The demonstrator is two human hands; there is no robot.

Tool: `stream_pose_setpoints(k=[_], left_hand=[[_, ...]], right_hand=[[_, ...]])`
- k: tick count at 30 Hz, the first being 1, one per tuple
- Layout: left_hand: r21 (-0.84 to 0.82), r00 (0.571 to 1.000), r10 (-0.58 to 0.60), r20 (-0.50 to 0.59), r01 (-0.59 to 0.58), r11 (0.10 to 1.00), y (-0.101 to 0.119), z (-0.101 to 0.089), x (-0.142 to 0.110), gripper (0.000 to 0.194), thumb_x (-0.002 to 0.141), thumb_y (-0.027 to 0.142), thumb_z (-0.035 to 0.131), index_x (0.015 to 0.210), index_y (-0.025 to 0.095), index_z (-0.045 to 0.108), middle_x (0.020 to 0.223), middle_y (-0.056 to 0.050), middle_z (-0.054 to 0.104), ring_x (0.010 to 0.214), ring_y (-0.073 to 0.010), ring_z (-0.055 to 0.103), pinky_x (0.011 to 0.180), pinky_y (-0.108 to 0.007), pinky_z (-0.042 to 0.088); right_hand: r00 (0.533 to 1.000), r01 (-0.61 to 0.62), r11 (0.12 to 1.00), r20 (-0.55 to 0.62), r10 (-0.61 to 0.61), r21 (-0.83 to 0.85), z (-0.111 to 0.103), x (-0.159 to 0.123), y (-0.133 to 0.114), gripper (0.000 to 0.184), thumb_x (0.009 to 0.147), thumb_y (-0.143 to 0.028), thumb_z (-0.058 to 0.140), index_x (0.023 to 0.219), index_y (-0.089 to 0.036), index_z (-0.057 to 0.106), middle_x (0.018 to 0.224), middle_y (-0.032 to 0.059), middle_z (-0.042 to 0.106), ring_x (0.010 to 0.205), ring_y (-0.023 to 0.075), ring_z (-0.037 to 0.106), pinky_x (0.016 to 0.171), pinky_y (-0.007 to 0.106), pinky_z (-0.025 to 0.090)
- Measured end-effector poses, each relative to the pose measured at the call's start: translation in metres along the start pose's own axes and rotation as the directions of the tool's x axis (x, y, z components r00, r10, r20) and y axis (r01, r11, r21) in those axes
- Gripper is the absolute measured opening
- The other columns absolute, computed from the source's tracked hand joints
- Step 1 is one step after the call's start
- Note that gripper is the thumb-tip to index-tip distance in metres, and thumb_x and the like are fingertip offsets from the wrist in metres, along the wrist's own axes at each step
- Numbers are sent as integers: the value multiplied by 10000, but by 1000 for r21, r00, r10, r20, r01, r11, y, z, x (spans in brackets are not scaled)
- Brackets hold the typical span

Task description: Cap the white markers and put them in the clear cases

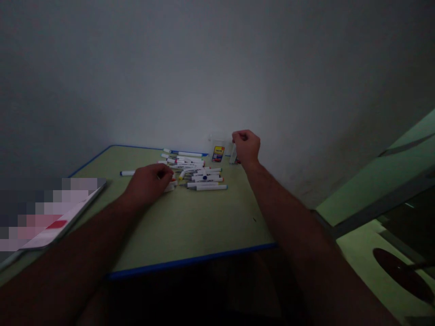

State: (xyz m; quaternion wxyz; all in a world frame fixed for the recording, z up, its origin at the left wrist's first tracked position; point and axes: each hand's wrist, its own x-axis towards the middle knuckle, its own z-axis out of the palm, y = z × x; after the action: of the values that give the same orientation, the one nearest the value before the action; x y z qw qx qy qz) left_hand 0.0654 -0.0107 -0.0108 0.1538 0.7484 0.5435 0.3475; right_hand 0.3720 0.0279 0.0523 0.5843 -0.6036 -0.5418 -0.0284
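Observation:
A loose pile of white markers (211, 187) with coloured ends lies on the pale table (190, 222). My left hand (149, 181) is closed at the left side of the pile, its fingers curled together; what they hold, if anything, cannot be made out. White marker ends (171, 184) show just beside its fingertips. At the back edge stands a clear plastic case (218, 154) with a yellow and dark label. To its right, my right hand (248, 145) is pinched closed above a second clear case (234, 156), which it partly hides. Nothing shows plainly between those fingers.
A blue edge strip (190, 261) runs round the table. Behind it rises a plain grey wall (217, 68). A white sheet with a red patch (56, 225) lies at the left. One marker (127, 173) sits apart, left of my left hand. A dark round object (403, 274) is at lower right.

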Motion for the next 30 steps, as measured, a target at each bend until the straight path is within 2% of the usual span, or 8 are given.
stream_pose_setpoints(k=[3,5,10,14,18,23,26,30], left_hand=[[28,1000,-23,6,23,999,2,-3,0,164,816,322,600,831,250,746,899,-38,785,820,-243,696,798,-353,516],[41,1000,-27,4,26,999,3,-4,0,163,817,312,602,831,245,749,906,-46,786,826,-244,695,788,-353,513],[9,998,-45,-50,46,999,-4,-5,3,196,812,335,614,848,216,766,888,-65,778,821,-233,687,774,-346,508],[-201,968,-216,-125,188,961,-20,-6,13,259,756,324,628,922,187,773,819,-53,760,696,-196,654,657,-312,512],[-353,923,-338,-183,259,899,-32,-8,19,255,705,261,629,904,181,766,838,-54,760,679,-169,656,656,-289,541],[-304,927,-321,-196,254,918,-36,-8,20,235,707,277,646,885,183,768,813,-56,756,659,-171,658,659,-302,546],[-256,933,-294,-206,238,937,-37,-8,18,227,716,284,644,879,186,769,807,-58,757,676,-181,667,659,-307,540],[-229,936,-297,-187,253,940,-35,-9,18,223,723,283,643,882,189,768,821,-68,762,706,-195,677,669,-318,542]], right_hand=[[997,-38,997,70,33,70,7,-31,-3,229,907,-363,609,786,-187,690,736,30,722,709,158,681,742,288,544],[992,-48,996,120,39,69,8,-48,-2,237,898,-353,621,737,-189,678,706,22,713,686,156,674,716,282,533],[954,9,1000,300,-11,8,3,-74,8,121,852,-251,644,813,-181,735,800,32,761,737,164,691,731,286,526],[905,101,994,419,-71,-50,-3,-79,13,139,816,-174,658,885,-194,778,882,33,787,776,168,702,765,296,528],[875,167,983,470,-114,-74,-4,-80,11,187,805,-119,658,903,-201,794,888,35,789,787,173,704,781,305,524],[803,286,955,564,-192,-82,-7,-81,9,207,819,-104,655,923,-209,801,908,43,789,832,183,710,788,300,510],[765,332,937,611,-202,-107,-9,-83,6,170,814,-129,684,903,-208,805,877,42,784,792,177,704,760,290,498],[670,380,921,712,-211,-84,-12,-86,0,139,794,-157,724,874,-232,810,815,10,774,721,150,681,732,267,485]])
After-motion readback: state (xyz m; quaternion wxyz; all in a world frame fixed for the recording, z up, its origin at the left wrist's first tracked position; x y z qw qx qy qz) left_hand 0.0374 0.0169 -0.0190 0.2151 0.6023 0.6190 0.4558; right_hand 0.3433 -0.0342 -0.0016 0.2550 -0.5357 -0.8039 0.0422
